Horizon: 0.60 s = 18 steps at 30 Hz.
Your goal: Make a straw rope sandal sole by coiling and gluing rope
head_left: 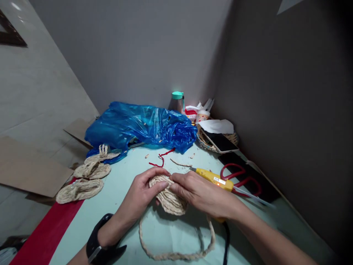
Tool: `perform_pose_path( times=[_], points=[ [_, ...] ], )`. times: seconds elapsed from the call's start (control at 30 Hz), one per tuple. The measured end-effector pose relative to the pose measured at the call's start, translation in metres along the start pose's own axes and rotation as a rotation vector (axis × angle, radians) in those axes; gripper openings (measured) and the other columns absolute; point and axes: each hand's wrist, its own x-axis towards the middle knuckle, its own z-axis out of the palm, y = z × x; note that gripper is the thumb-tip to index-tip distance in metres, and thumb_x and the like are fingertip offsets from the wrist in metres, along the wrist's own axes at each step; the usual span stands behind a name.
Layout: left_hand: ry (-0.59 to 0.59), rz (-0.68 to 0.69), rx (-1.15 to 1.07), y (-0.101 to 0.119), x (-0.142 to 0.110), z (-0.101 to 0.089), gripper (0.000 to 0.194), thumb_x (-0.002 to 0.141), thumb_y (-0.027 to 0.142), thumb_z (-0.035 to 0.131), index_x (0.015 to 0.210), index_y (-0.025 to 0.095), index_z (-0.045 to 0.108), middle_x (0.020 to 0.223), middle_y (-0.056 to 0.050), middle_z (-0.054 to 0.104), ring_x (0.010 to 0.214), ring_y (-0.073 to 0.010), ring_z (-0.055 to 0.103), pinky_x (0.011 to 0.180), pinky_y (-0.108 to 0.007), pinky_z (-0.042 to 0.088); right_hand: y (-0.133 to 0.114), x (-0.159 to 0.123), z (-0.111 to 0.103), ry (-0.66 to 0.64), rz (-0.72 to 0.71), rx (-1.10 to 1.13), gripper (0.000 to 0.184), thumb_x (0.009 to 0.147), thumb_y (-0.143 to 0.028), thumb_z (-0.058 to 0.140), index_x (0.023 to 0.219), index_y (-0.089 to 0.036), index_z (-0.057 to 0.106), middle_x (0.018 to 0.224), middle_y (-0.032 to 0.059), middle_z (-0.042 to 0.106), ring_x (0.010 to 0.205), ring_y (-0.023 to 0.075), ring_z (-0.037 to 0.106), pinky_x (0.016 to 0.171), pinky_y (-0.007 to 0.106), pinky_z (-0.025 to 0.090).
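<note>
Left forearm comes in from near left, black band [101, 239] on the wrist, left hand [142, 189] angled far and right. Right forearm enters from near right, right hand [195, 193] bent in leftward. Hands meet mid-table, tips almost touching.

Room: table [121, 191] has bare space left of the left hand, up to a red strip [55, 228] at the left edge. Three woven pieces [79, 190] line up along that edge. Dark wall [275, 92] closes off the right side. Blue bag [132, 117] fills the far side; basket [204, 141] with phone [219, 141] on it sits far right. Red thread [162, 158] lies between bag and hands. Right side is tight: glue gun [211, 178] just beyond the right hand, partly hidden by the forearm, nozzle to the left; scissors [234, 165] with red handles just past it.

Fingers: both hands grasp the coil [173, 202], mid-table between them. Left thumb presses on its top, other fingers bent around its left and far edges. Right thumb and index pinch its far right edge, remaining fingers curled, partly hidden. Cord [176, 255] loops out toward near side, its right end running up under the right hand.
</note>
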Motion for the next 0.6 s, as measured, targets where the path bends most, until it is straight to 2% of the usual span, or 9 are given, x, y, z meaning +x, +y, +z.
perform_pose_path(
  times=[0.13, 0.23, 0.3, 0.47, 0.53, 0.6],
  points=[
    [0.071, -0.004, 0.024, 0.006, -0.003, -0.005, 0.01, 0.08, 0.026, 0.069, 0.087, 0.021, 0.073, 0.089, -0.001, 0.073, 0.086, -0.0191, 0.064, 0.079, -0.026, 0.046, -0.001, 0.001, -0.005, 0.033, -0.004, 0.056, 0.033, 0.103, -0.043, 0.044, 0.085, -0.018, 0.057, 0.069, -0.0037, 0.05, 0.064, 0.0108, 0.045, 0.06, 0.025, 0.028],
    [0.139, 0.022, 0.044, 0.013, -0.004, -0.012, 0.008, 0.08, 0.027, 0.068, 0.085, 0.023, 0.073, 0.088, 0.0, 0.073, 0.083, -0.0179, 0.064, 0.076, -0.025, 0.046, -0.003, 0.001, -0.014, 0.04, -0.046, 0.133, 0.024, 0.101, -0.041, 0.051, 0.098, -0.022, 0.064, 0.08, -0.0042, 0.059, 0.074, 0.0108, 0.051, 0.066, 0.023, 0.032],
    [0.19, 0.042, 0.052, 0.016, -0.005, -0.016, 0.007, 0.081, 0.027, 0.068, 0.083, 0.023, 0.073, 0.086, 0.001, 0.072, 0.081, -0.017, 0.064, 0.073, -0.024, 0.046, -0.003, -0.001, -0.02, 0.05, -0.058, 0.187, 0.021, 0.101, -0.038, 0.052, 0.099, -0.023, 0.066, 0.086, -0.004, 0.062, 0.077, 0.0109, 0.052, 0.068, 0.022, 0.034],
    [0.253, 0.053, 0.004, 0.019, -0.005, -0.022, 0.004, 0.079, 0.024, 0.069, 0.081, 0.022, 0.073, 0.082, 0.001, 0.072, 0.077, -0.0162, 0.063, 0.069, -0.023, 0.046, 0.0, -0.001, -0.022, 0.081, -0.017, 0.338, 0.026, 0.102, -0.036, 0.048, 0.092, -0.018, 0.065, 0.082, -0.0003, 0.061, 0.075, 0.0125, 0.051, 0.068, 0.023, 0.035],
    [0.271, 0.061, -0.016, 0.018, -0.004, -0.023, 0.004, 0.079, 0.023, 0.069, 0.079, 0.022, 0.072, 0.081, 0.001, 0.071, 0.076, -0.0158, 0.063, 0.07, -0.023, 0.046, 0.003, 0.0, -0.019, 0.05, 0.0, 0.433, 0.03, 0.101, -0.039, 0.047, 0.091, -0.016, 0.064, 0.081, 0.0015, 0.061, 0.073, 0.0125, 0.05, 0.067, 0.023, 0.037],
    [0.286, 0.067, -0.035, 0.017, -0.003, -0.023, 0.004, 0.08, 0.024, 0.069, 0.079, 0.021, 0.072, 0.081, 0.002, 0.071, 0.076, -0.0155, 0.062, 0.07, -0.022, 0.046, 0.005, 0.003, -0.014, 0.007, 0.022, 0.53, 0.034, 0.102, -0.042, 0.043, 0.094, -0.014, 0.061, 0.077, 0.0017, 0.058, 0.063, 0.0104, 0.044, 0.059, 0.022, 0.036]
  ],
)
